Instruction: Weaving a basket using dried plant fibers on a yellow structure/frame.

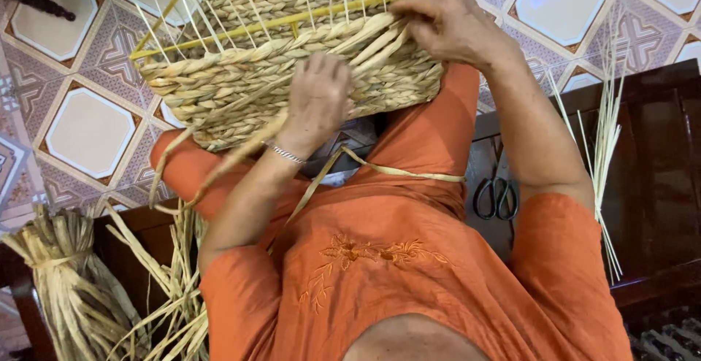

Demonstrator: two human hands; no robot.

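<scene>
The basket [241,87] sat on the person's lap, against orange-clad knees, at top centre of the head view. It was rectangular, half woven: thick braided rows of dry tan straw, coarse and ropy, ran along its walls. A thin yellow frame [292,21] outlined the rim, and pale thin stakes [219,18] stuck up past the finished rows. Its long axis ran left to right across the lap, slightly tilted, right end higher in the frame; the open mouth pointed away from the person, toward the floor.

The left hand [318,98] lay on the near wall, fingers curled down on the braid, pressing it; whether it pinched a strand could not be told. A silver bracelet [283,154] circled that wrist. The right hand [445,21] was at the right rim corner, fingers closed around loose flat strands [380,43] leading into the weave.

A flat straw strip [394,171] trailed across the lap. Black scissors [496,197] lay on a dark wood bench [657,149] just beside the right arm. Thin pale reeds [606,135] lay over the bench, well right of the basket. A tied straw bundle [62,281] stood lower left, loose straw [179,288] next to it. The tiled floor [87,127] had a white and purplish geometric pattern.
</scene>
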